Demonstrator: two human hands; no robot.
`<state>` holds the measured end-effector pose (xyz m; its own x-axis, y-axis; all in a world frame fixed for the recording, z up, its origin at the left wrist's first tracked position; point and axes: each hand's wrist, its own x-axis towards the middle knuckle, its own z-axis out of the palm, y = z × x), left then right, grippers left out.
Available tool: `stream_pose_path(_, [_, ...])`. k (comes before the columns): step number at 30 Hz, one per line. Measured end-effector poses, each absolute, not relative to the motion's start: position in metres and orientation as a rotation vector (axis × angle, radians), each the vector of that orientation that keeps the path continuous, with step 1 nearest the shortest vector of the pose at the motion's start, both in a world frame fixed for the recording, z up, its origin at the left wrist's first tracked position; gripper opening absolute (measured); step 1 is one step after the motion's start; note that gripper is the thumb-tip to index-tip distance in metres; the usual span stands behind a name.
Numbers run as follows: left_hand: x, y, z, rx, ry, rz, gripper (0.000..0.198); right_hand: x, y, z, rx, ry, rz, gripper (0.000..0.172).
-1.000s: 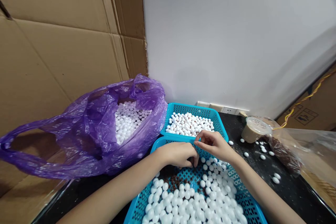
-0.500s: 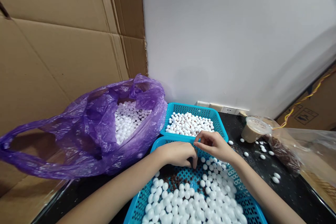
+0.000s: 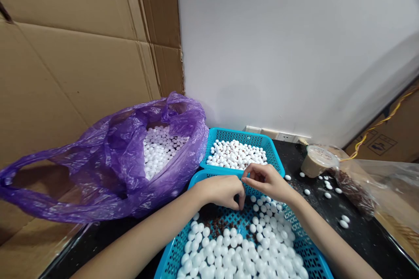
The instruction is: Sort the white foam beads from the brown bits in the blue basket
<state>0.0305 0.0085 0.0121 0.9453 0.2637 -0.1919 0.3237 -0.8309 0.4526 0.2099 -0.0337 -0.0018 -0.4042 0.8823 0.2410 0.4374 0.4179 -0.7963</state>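
Observation:
My left hand (image 3: 224,191) hangs over the far part of the near blue plastic basket (image 3: 165,259), its fingers curled downward and closed. My right hand (image 3: 266,179) is just beside it above the basket's far rim, thumb and fingers bent together in a pinch. What either hand holds, if anything, is hidden by the fingers. Below them the basket holds many small white balls (image 3: 235,255), with a bare patch of basket floor showing. Brown crumbs (image 3: 218,226) lie at that patch.
Behind stands a second blue basket (image 3: 242,133) of white balls with brown bits. A purple plastic bag (image 3: 113,163) of white balls sits left. At right are a lidded tub (image 3: 316,163), a clear bag of brown crumbs (image 3: 355,192) and loose balls on the black countertop (image 3: 363,244).
My left hand's curled fingers have shifted very slightly. My right hand, the baskets and the balls look the same.

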Motion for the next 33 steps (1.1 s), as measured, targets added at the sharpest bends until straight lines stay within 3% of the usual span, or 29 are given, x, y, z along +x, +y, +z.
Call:
stream_pose_path(14, [0.0312,0.0103,0.0099,2.546,0.45,-0.248,0.027,0.2104,-0.0337,-0.0021,-1.114,-2.021,0.853,0.017])
stream_pose_path(33, [0.0323,0.008,0.0118,2.576,0.523,-0.225,0.018,0.2112,-0.0337,-0.003,-1.122,-2.031,0.859,0.017])
